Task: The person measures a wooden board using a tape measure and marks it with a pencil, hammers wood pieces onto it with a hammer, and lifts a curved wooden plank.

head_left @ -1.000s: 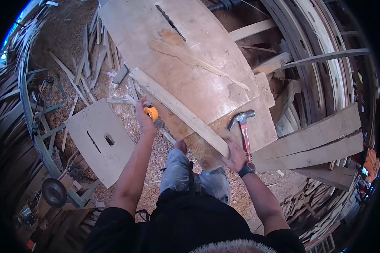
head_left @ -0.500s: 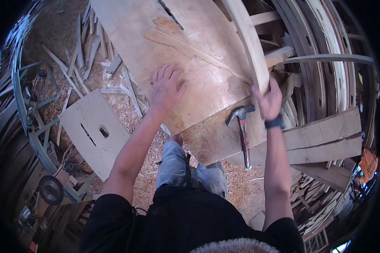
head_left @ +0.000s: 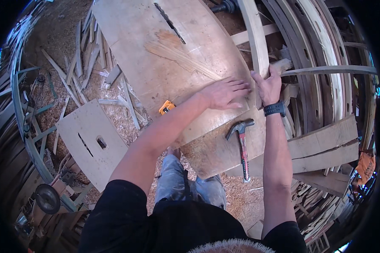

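Note:
A long pale wooden strip runs away from me along the right edge of the plywood tabletop. My right hand is closed around its near end. Flat and palm down, my left hand reaches across the plywood toward that strip, fingers stretched out and slightly blurred. Behind my left forearm lies an orange tape measure, partly hidden by the arm. A claw hammer with a red and black handle rests on the lower board nearest me.
Curved wooden planks stand at the right. A wide split board juts out below them. At left, a slotted wooden panel sits above a floor strewn with shavings and offcuts. A dark round wheel is at the lower left.
My left hand has swept right across the plywood toward the strip. The orange tape measure shows now where that hand was before. My right hand keeps its hold on the strip.

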`<act>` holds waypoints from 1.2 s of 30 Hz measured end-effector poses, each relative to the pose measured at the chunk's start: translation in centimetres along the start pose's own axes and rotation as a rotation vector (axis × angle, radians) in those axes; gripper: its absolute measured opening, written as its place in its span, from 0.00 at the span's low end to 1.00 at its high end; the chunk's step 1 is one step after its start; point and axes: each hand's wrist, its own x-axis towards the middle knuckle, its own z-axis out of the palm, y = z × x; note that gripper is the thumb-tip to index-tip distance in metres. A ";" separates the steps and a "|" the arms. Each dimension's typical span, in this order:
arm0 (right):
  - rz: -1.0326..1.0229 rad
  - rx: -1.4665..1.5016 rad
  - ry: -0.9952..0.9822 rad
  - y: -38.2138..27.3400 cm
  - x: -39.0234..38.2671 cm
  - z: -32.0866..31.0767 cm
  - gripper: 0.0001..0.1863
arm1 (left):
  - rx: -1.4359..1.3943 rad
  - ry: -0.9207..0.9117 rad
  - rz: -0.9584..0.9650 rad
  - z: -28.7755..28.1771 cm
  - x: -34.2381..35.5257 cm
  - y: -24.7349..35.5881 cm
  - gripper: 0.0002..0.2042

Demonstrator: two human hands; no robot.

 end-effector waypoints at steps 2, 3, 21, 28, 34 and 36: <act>-0.024 0.011 -0.018 0.2 0.4 0.9 0.30 | 0.011 -0.015 0.007 -0.6 -1.8 0.5 0.31; -0.035 0.014 -0.010 0.5 0.6 1.8 0.30 | 0.117 0.033 -0.072 -1.3 -2.7 0.4 0.31; -0.142 -0.335 -0.149 -1.4 7.3 10.5 0.37 | 0.271 0.289 -0.362 -4.9 -6.4 -1.5 0.25; -0.158 -0.380 -0.141 1.1 2.6 7.4 0.39 | 0.276 0.340 -0.376 -4.9 -6.5 -1.7 0.21; -0.271 -0.210 -0.010 3.2 1.3 7.6 0.34 | 0.280 0.407 -0.356 -4.5 -6.6 -1.8 0.13; -0.311 -0.156 0.050 3.7 1.3 7.7 0.33 | 0.253 0.411 -0.354 -4.3 -6.6 -1.8 0.12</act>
